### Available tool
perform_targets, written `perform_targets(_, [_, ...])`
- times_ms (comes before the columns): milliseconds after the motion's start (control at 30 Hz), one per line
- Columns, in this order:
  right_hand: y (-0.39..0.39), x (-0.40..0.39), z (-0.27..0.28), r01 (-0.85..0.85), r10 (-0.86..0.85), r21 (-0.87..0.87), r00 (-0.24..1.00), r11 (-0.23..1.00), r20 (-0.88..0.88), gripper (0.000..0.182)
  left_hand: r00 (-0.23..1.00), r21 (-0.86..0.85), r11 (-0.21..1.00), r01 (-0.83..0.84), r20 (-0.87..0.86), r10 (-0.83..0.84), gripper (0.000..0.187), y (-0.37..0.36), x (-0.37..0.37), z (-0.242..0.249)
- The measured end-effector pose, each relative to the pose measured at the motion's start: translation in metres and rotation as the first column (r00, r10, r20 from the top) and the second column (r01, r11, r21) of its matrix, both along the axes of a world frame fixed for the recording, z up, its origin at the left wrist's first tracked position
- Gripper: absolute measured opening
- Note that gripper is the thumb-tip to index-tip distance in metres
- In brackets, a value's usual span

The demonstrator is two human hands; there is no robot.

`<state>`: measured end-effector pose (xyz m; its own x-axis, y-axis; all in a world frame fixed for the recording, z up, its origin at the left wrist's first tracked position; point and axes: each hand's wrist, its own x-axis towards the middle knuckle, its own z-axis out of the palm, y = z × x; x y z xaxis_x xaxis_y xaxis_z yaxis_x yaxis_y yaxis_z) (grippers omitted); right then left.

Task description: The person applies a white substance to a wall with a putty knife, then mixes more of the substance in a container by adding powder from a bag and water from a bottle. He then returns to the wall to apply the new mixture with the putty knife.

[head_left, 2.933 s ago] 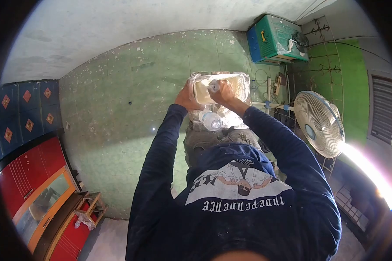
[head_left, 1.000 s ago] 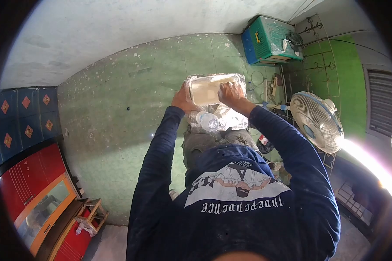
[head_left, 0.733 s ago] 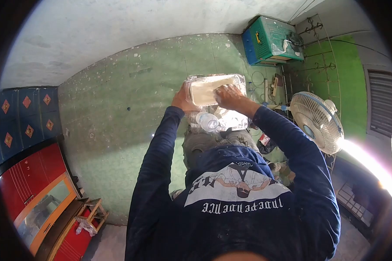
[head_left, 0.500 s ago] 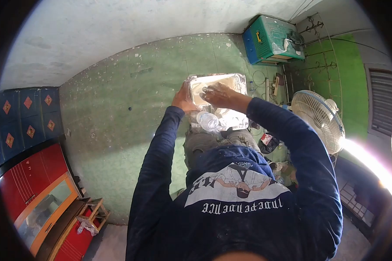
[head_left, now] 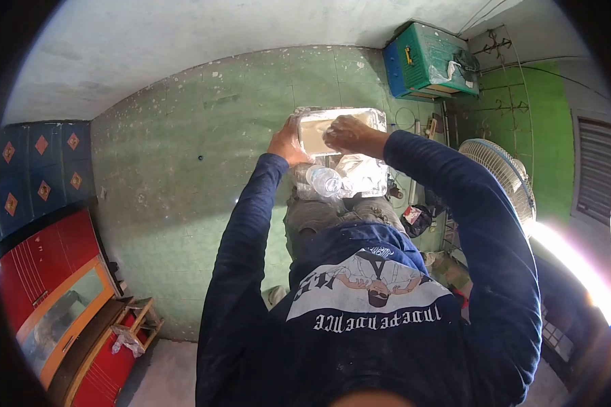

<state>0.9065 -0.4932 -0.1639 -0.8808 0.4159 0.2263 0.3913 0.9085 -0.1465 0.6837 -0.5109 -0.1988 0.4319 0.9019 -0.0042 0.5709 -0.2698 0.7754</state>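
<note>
A shallow, pale rectangular tray (head_left: 312, 140) with whitish contents sits in front of me at knee level. My left hand (head_left: 288, 144) is closed around its left edge. Over the tray's right half is my right hand (head_left: 349, 134), powdery white, with its fingers curled together and pointing down at the contents. What the fingers hold, if anything, is hidden. Just nearer to me than the tray, a clear plastic cup or bottle (head_left: 324, 182) lies tilted beside crumpled, shiny whitish wrapping (head_left: 363, 175).
A standing fan (head_left: 497, 178) is to my right. Cables and small items lie on the floor by a dark bag (head_left: 419, 220). A green-and-blue cabinet (head_left: 431, 64) stands at the far right, a red cabinet (head_left: 54, 258) at the left. Green tiles (head_left: 170, 169) are ahead.
My right hand's fingers were spread over the tray; now they are curled together, and the hand sits slightly farther right. My left hand keeps its hold on the edge.
</note>
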Motion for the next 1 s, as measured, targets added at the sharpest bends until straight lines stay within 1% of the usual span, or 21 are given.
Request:
perform_targets(33, [0.001, 0.006, 0.007, 0.029, -0.023, -0.035, 0.987, 0.999, 0.159, 0.012, 0.999, -0.043, 0.999, -0.002, -0.049, 0.000, 0.109, 0.001, 0.000, 0.004])
perform_targets(67, [0.000, 0.011, 0.013, 0.028, -0.022, -0.036, 0.987, 0.999, 0.160, 0.012, 0.995, -0.085, 0.996, -0.004, -0.097, -0.005, 0.110, 0.000, 0.000, 0.004])
perform_targets(133, [0.001, 0.020, 0.025, 0.100, -0.069, -0.085, 0.948, 0.991, 0.312, 0.009, 0.995, -0.083, 0.996, -0.018, -0.095, 0.010, 0.111, -0.001, 0.000, 0.004])
perform_targets(167, [0.003, 0.023, 0.032, 0.125, -0.082, -0.076, 0.906, 0.989, 0.415, 0.006, 0.995, -0.080, 0.996, -0.032, -0.094, 0.024, 0.112, -0.001, 0.000, 0.002])
perform_targets(200, [0.005, 0.023, 0.037, 0.128, -0.086, -0.074, 0.905, 0.989, 0.417, 0.006, 0.996, -0.078, 0.997, -0.028, -0.092, 0.021, 0.112, -0.001, 0.000, 0.001])
perform_targets(267, [0.011, 0.021, 0.043, 0.366, -0.212, -0.094, 0.710, 0.926, 0.671, 0.007, 0.998, -0.029, 0.999, -0.015, -0.066, 0.013, 0.115, -0.001, 0.000, 0.000])
perform_targets(300, [0.014, 0.022, 0.043, 0.419, -0.213, -0.141, 0.689, 0.897, 0.693, 0.014, 0.998, -0.028, 1.000, -0.011, -0.065, 0.009, 0.115, -0.002, 0.002, 0.001])
perform_targets(333, [0.016, 0.023, 0.043, 0.422, -0.216, -0.140, 0.688, 0.896, 0.692, 0.014, 0.997, -0.049, 0.999, -0.019, -0.073, 0.015, 0.115, -0.002, 0.002, 0.002])
perform_targets(367, [0.017, 0.023, 0.042, 0.490, -0.260, -0.183, 0.700, 0.852, 0.665, 0.018, 0.996, -0.071, 0.997, -0.026, -0.084, 0.020, 0.115, -0.003, 0.001, 0.004])
perform_targets(400, [0.016, 0.025, 0.041, 0.553, -0.306, -0.228, 0.706, 0.802, 0.639, 0.023, 0.996, -0.071, 0.997, -0.020, -0.085, 0.014, 0.115, -0.005, 0.002, 0.006])
perform_targets(433, [0.015, 0.026, 0.040, 0.557, -0.310, -0.227, 0.705, 0.799, 0.638, 0.023, 0.995, -0.049, 0.999, -0.019, -0.097, 0.015, 0.116, -0.005, 0.001, 0.008])
perform_targets(500, [0.012, 0.031, 0.038, 0.645, -0.341, -0.322, 0.687, 0.693, 0.642, 0.030, 0.994, -0.027, 1.000, -0.015, -0.106, 0.012, 0.116, -0.004, 0.002, 0.003])
perform_targets(533, [0.011, 0.033, 0.038, 0.646, -0.342, -0.321, 0.685, 0.692, 0.643, 0.030, 0.993, -0.037, 0.999, -0.021, -0.118, 0.016, 0.116, -0.004, 0.002, 0.000])
perform_targets(600, [0.008, 0.036, 0.038, 0.709, -0.362, -0.343, 0.642, 0.616, 0.676, 0.043, 0.991, -0.045, 0.999, -0.027, -0.132, 0.020, 0.116, -0.003, 0.001, -0.002])
perform_targets(633, [0.007, 0.037, 0.034, 0.711, -0.364, -0.343, 0.641, 0.614, 0.676, 0.043, 0.994, -0.040, 0.999, -0.026, -0.109, 0.021, 0.117, -0.004, 0.001, -0.003])
perform_targets(700, [0.004, 0.041, 0.022, 0.755, -0.446, -0.372, 0.631, 0.539, 0.635, 0.051, 0.996, -0.033, 0.999, -0.019, -0.083, 0.017, 0.117, -0.004, 0.002, -0.003])
perform_targets(733, [0.005, 0.043, 0.017, 0.757, -0.450, -0.370, 0.630, 0.539, 0.633, 0.051, 0.996, -0.037, 0.999, -0.027, -0.083, 0.023, 0.117, -0.005, 0.002, -0.003])
perform_targets(800, [0.003, 0.040, 0.017, 0.798, -0.499, -0.492, 0.601, 0.347, 0.624, 0.057, 0.996, -0.042, 0.999, -0.030, -0.085, 0.026, 0.117, -0.004, 0.001, -0.006])
perform_targets(833, [0.001, 0.037, 0.017, 0.799, -0.500, -0.493, 0.601, 0.345, 0.623, 0.057, 0.996, -0.027, 0.999, -0.024, -0.082, 0.022, 0.117, -0.004, 0.001, -0.009])
perform_targets(900, [-0.002, 0.026, 0.017, 0.834, -0.593, -0.496, 0.531, 0.241, 0.605, 0.059, 0.996, -0.014, 1.000, -0.022, -0.083, 0.020, 0.116, -0.003, 0.001, -0.009])
perform_targets(1000, [-0.003, 0.013, 0.016, 0.803, -0.590, -0.559, 0.559, 0.209, 0.583, 0.058, 0.997, -0.026, 0.999, -0.023, -0.069, 0.021, 0.115, -0.004, 0.002, -0.004])
